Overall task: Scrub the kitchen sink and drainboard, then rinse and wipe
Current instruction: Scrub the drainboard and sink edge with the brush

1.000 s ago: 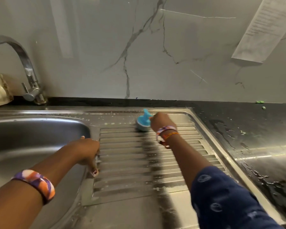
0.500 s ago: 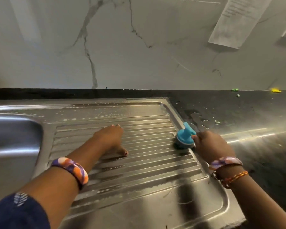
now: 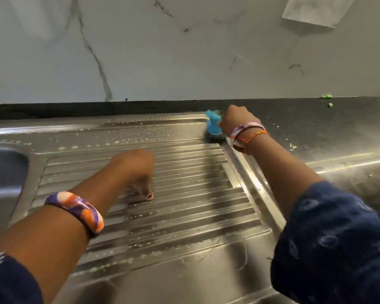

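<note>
Currently scrubbing: right hand (image 3: 235, 121) grips blue scrub brush (image 3: 213, 126) at soapy drainboard (image 3: 184, 216) far corner; left hand (image 3: 136, 170) braces, fingers curled, empty. Rinse, wipe outstanding.

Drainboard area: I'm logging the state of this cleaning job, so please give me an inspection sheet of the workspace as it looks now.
Surface: steel drainboard, ribbed, wet, with soap suds along its back edge and ribs.
Job's things: blue brush at the drainboard's back right corner, bristles down; sink only partly in view at left.
Clutter: green scraps and wet streaks on the dark counter.
Grippers: right hand grips the brush; left hand rests on the ribs, fingertips down, holding nothing.
Cables: nothing seen.
Surroundings: marble-look wall with a paper sheet fixed at upper right.
</note>
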{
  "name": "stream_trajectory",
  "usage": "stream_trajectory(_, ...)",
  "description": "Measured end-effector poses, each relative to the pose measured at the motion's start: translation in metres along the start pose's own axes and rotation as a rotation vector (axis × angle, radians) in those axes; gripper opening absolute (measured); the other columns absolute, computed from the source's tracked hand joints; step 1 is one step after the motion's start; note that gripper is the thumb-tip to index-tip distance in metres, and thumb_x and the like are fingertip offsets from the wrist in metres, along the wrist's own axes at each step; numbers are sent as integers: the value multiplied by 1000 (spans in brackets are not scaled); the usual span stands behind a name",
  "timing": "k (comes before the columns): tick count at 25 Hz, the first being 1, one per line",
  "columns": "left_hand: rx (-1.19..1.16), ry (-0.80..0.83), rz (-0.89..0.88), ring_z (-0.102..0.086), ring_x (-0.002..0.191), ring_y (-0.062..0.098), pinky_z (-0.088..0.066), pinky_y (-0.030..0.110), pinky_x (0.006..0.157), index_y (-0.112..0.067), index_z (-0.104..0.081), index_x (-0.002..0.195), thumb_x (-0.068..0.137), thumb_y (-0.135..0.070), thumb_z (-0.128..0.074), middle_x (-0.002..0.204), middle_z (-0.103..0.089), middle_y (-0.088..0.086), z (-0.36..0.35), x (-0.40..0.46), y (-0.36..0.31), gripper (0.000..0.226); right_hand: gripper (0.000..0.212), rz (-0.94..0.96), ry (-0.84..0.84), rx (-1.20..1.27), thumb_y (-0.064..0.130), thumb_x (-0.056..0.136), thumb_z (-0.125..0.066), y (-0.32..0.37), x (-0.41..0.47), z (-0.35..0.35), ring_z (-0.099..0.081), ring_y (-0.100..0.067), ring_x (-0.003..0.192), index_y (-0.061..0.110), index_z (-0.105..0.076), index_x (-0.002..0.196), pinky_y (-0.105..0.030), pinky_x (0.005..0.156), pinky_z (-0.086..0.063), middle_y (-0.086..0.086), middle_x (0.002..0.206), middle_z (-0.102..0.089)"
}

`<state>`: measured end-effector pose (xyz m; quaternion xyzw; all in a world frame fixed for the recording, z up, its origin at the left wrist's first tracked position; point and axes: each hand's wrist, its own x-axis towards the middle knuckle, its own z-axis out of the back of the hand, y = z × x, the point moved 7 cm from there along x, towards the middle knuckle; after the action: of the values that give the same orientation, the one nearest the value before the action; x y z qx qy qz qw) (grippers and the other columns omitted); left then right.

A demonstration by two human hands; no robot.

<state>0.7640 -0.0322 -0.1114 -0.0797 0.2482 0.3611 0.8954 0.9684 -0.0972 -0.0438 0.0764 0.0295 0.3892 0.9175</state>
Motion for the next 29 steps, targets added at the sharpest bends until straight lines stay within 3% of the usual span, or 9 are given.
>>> stream_trajectory(5,-84,-21,-27,-55,81,18,-41,26,63,-14,-57,84,70,-37,-80,77,-51,-4,-2,-2,1,36,33,-25,311,-191,37,93,-51,-64,-119,6,-62,-26,89,15,-63,115,-31,78,-50,-10,104,-65)
stream_trajectory(7,-141,-21,-35,-48,72,12,-33,23,54,-19,-48,71,69,-36,-81,74,-52,-6,-5,0,5,37,32,-8,254,-241,40,94,-48,-59,-125,7,-61,-24,87,20,-62,115,-29,74,-46,-7,104,-65)
stream_trajectory(9,-148,-35,-57,-53,82,14,-40,25,63,-19,-56,82,67,-37,-82,94,-61,-1,-8,2,7,35,32,18,94,-243,38,95,-47,-36,-93,12,-63,-26,92,17,-61,116,-29,71,-41,-8,107,-65)
stream_trajectory(13,-173,-58,-34,-54,110,22,-46,32,94,-13,-54,125,67,-35,-83,124,-56,4,-12,8,14,68,28,129,-86,-188,24,95,-51,21,-6,4,-63,-29,103,9,-59,117,-34,81,-47,-10,115,-65)
stream_trajectory(16,-160,-73,-8,-53,113,23,-45,32,94,-11,-52,128,69,-36,-81,128,-54,5,-13,7,13,70,32,87,-40,-51,22,94,-52,12,7,-2,-60,-30,105,4,-55,120,-37,87,-47,-13,118,-62)
stream_trajectory(21,-200,-315,53,-57,85,23,-44,30,72,-12,-64,100,78,-32,-75,87,-57,3,-14,-26,8,32,36,4,81,23,26,93,-53,-37,-55,5,-58,-30,99,1,-54,118,-32,78,-45,-16,117,-60)
stream_trajectory(24,-158,-464,4,-59,87,22,-46,31,71,-14,-66,98,87,-28,-63,98,-66,5,-20,-56,3,18,36,-64,143,-53,30,92,-55,-61,-115,10,-55,-25,86,2,-57,115,-28,69,-41,-16,111,-62)
stream_trajectory(26,-161,-458,-52,-60,94,23,-47,33,77,-15,-66,103,88,-29,-61,107,-66,7,-26,-81,4,21,37,-140,166,-81,31,91,-56,-73,-163,12,-54,-24,83,1,-59,113,-27,64,-41,-14,100,-61)
stream_trajectory(29,-196,-385,-158,-57,113,24,-45,33,92,-18,-62,120,87,-29,-64,125,-61,6,-42,-127,14,34,37,-250,156,-117,29,92,-56,-78,-228,16,-56,-26,88,0,-59,115,-29,71,-42,-15,109,-64)
